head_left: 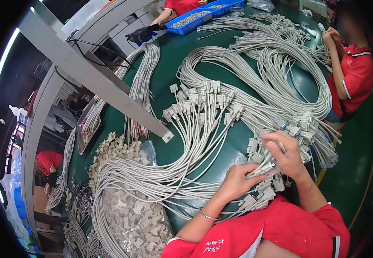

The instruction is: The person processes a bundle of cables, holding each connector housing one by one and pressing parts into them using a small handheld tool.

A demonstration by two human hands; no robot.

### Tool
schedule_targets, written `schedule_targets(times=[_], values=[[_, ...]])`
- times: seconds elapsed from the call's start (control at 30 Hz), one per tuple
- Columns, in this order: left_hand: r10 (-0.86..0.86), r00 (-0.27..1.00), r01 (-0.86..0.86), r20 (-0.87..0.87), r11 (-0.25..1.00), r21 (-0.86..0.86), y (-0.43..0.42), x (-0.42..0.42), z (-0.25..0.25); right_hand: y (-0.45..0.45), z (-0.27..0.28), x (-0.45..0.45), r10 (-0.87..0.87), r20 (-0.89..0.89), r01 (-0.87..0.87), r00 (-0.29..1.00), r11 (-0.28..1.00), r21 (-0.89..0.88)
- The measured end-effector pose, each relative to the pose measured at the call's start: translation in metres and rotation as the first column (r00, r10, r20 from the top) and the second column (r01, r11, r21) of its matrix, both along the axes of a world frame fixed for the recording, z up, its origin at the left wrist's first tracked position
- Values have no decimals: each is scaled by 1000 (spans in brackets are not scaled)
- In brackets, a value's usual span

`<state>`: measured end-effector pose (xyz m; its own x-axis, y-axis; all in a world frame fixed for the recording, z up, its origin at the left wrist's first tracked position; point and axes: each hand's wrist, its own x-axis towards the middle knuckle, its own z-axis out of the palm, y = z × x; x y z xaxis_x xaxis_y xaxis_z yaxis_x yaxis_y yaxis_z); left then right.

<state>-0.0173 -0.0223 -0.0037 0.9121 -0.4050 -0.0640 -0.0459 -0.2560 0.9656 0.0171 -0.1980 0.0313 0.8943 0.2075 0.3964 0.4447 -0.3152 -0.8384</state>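
Observation:
My left hand point(238, 182), with a bangle at its wrist, is closed around a light grey cable connector point(260, 170). Just above it my right hand point(286, 155) has its fingers bent in over the same connector; its thumb and fingertips are close together, and part of what they touch is hidden. More cable connectors point(257, 198) lie against my shirt below the hands. Beyond the right hand is a pile of connectors point(300, 129). A fan of connector ends point(203, 101) on grey cables point(152, 172) spreads across the green table point(173, 152) to the left.
A grey metal frame post point(104, 81) crosses the table at left. Bags of loose beige connector parts point(139, 221) lie near. A large coiled cable bundle point(221, 60) sits farther back, by blue bins point(190, 21). Co-workers in red shirts point(356, 71) stand around the table.

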Motion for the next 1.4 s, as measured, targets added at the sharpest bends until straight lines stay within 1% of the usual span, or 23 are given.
schedule_targets(times=[0.03, 0.07, 0.13, 0.2, 0.27, 0.3, 0.33, 0.37, 0.4, 0.43, 0.47, 0.5, 0.53, 0.63, 0.77, 1.03, 1.1, 1.17, 1.2, 1.23, 1.3, 1.33, 1.4], values=[[-52, 997, 49, 49, 997, 62, -3, 0, 5, 0, 4, -1, 23, -16, -24, 1000, 998, -61], [-107, 990, 95, 94, 987, 127, -5, 0, 10, 1, 3, -1, 27, -16, -28, 1000, 998, -59], [-167, 981, 151, 102, 977, 150, -11, 3, 17, 1, 3, -1, 168, -16, -168, 986, 986, -3], [-280, 947, 198, 159, 895, 400, -16, 8, 20, 0, 12, -1, 226, -24, -227, 974, 973, -49], [-48, 999, 46, 21, 994, 94, -17, 13, 18, 3, 23, 2, 68, 188, -60, 980, 997, -51], [36, 999, -38, -14, 995, -93, -14, 15, 14, 1, 24, 5, -24, 267, 38, 963, 998, -45], [150, 981, -181, -123, 937, -298, -11, 19, 7, -3, 22, 9, -82, 233, 79, 969, 997, 20], [236, 938, -332, -253, 817, -471, -9, 22, 3, -7, 21, 11, -135, 193, 121, 972, 989, 82], [326, 863, -493, -386, 713, -499, -5, 25, 8, -9, 23, 9, -134, 49, 126, 990, 982, 143], [283, 822, -550, -494, 620, -559, 6, 29, 1, -8, 22, 8, -136, 49, 127, 990, 981, 145], [224, 775, -608, -590, 517, -603, 14, 32, -7, -4, 21, 7, -46, -25, 48, 999, 993, 107], [236, 741, -654, -629, 467, -596, 13, 32, -3, 0, 19, 7, 41, -101, -33, 994, 996, 77], [235, 744, -651, -626, 468, -597, 14, 32, -4, 7, 17, 6, 32, -47, -35, 998, 997, -69], [222, 682, -711, -697, 423, -562, 12, 26, -5, 26, 7, 3, 70, 41, -65, 997, 990, -126], [154, 696, -703, -702, 347, -621, 18, 24, -10, 34, -13, 8, 95, 155, -75, 983, 989, -129], [94, 714, -674, -694, 360, -645, 19, 22, -7, 41, -20, 4, 59, 134, -42, 989, 991, -126], [88, 699, -694, -710, 325, -643, 20, 23, -7, 40, -21, 5, 54, 173, -35, 983, 993, -111], [131, 674, -731, -727, 262, -630, 20, 24, -5, 39, -21, 5, 55, 138, -39, 989, 992, -116], [125, 688, -717, -715, 266, -644, 22, 24, -5, 41, -26, 6, 27, 201, -18, 979, 999, -47], [122, 703, -703, -700, 269, -659, 23, 25, -4, 41, -24, 5, 22, 204, -12, 979, 999, -48], [170, 690, -717, -704, 291, -633, 22, 24, -1, 40, -20, 3, 49, 48, -48, 998, 999, -26], [145, 709, -697, -690, 299, -652, 23, 24, -3, 39, -18, 3, 48, 48, -47, 998, 998, -29], [120, 728, -674, -675, 305, -673, 22, 24, -2, 37, -15, 5, 108, -52, -108, 993, 994, -1]])
